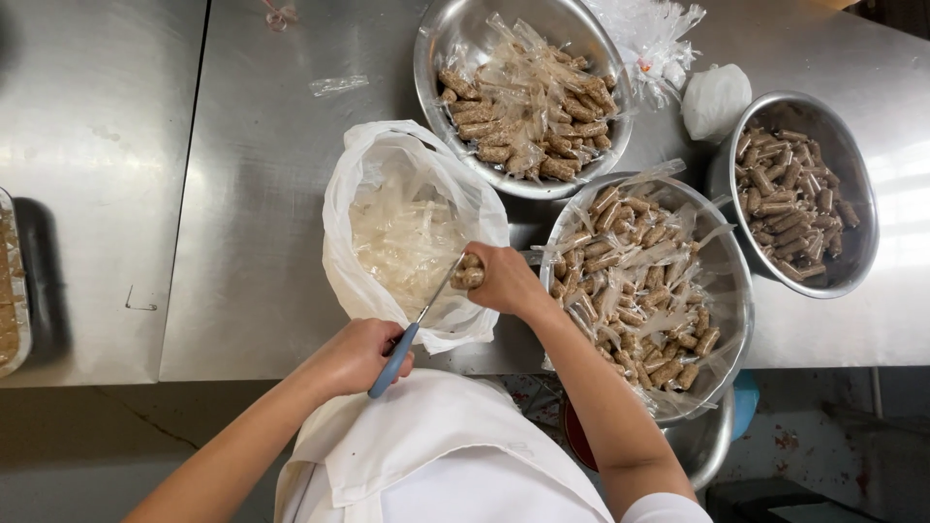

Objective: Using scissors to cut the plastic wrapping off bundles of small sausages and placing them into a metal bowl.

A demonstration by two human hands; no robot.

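Hidden or cut off: a tray (pixel 10 291) at the left edge is mostly out of frame. A lower basin (pixel 712 441) under the counter edge is largely covered by the nearest bowl (pixel 736 291). Scissor blade tips are hard to make out against the clear film.

Surface: stainless steel counter (pixel 242 194), seamed at left; dark stained floor below.

Left hand (pixel 356 353): grip closed around the blue handles of the scissors (pixel 412 329), blades pointing up toward the right hand. Right hand (pixel 504 281): grip pinching a small wrapped roll (pixel 469 273), held over the open white plastic bag (pixel 417 232) of clear wrappers, just beside the scissor tips.

Nearest bowl and far bowl (pixel 436 77) hold wrapped rolls; right bowl (pixel 857 174) holds bare ones.
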